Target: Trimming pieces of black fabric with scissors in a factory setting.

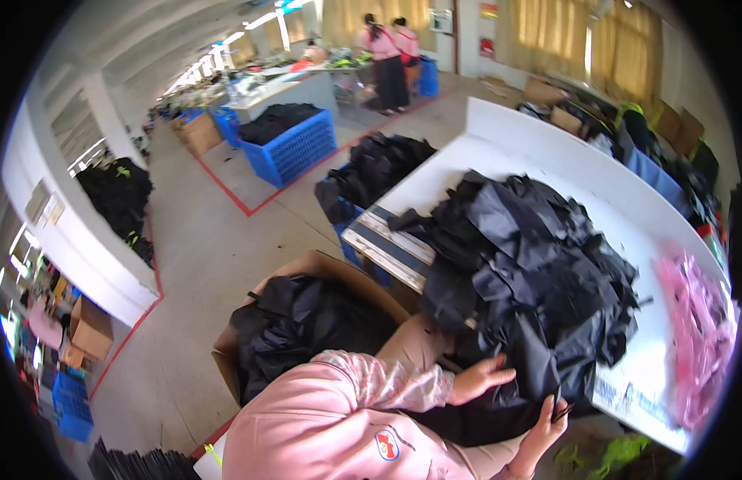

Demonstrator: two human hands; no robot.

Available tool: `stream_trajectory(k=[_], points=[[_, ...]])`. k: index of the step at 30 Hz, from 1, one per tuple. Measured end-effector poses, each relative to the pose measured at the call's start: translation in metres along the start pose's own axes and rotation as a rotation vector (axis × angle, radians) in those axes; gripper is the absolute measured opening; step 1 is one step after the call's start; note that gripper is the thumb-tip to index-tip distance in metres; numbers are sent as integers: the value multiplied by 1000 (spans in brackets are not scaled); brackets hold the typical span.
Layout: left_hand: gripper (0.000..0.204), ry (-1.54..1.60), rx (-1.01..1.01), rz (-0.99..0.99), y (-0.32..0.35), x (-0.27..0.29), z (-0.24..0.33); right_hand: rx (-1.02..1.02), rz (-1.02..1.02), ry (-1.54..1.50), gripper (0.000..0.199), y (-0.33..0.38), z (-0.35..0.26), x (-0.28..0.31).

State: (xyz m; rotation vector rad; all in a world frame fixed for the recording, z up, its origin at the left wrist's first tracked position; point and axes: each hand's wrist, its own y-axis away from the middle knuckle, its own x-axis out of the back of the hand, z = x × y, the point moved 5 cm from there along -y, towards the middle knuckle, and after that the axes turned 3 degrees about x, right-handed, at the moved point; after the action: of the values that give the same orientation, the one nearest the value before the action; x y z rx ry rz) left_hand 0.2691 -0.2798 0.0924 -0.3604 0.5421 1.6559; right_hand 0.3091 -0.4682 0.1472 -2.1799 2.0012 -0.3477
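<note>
On the left, a cardboard box of dark cloths stands beside the person's leg, probably for easy reach. The left hand, fingers loosely spread, lies against the black cloth at the near side of the heap, perhaps to steady it, while the right hand pinches its lower edge, seemingly to keep it taut. Farther right on the white surface, pink plastic lies apart, maybe leaving room.

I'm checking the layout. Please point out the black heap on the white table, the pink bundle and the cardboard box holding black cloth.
Black heap (535, 260): head view, near its middle.
Pink bundle (696, 344): head view, its middle.
Cardboard box (351, 277): head view, its far wall.
</note>
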Motion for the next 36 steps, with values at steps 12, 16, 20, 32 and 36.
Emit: stream_trajectory(k=[12, 16, 20, 32, 36], points=[[56, -233, -118, -360, -8, -37, 70, -35, 107, -272, 15, -43, -40, 38], [52, -227, -182, -302, -10, -38, 76, -32, 113, -255, 19, -40, -31, 47], [59, -286, -274, -233, -5, -39, 87, -38, 150, -285, 25, -40, -34, 47], [46, -923, -448, -188, 17, -52, 115, 285, -62, 64, 36, -1, -91, -10], [41, -998, -627, -309, 25, -70, 123, 358, -135, 160, 34, -4, -75, -38]])
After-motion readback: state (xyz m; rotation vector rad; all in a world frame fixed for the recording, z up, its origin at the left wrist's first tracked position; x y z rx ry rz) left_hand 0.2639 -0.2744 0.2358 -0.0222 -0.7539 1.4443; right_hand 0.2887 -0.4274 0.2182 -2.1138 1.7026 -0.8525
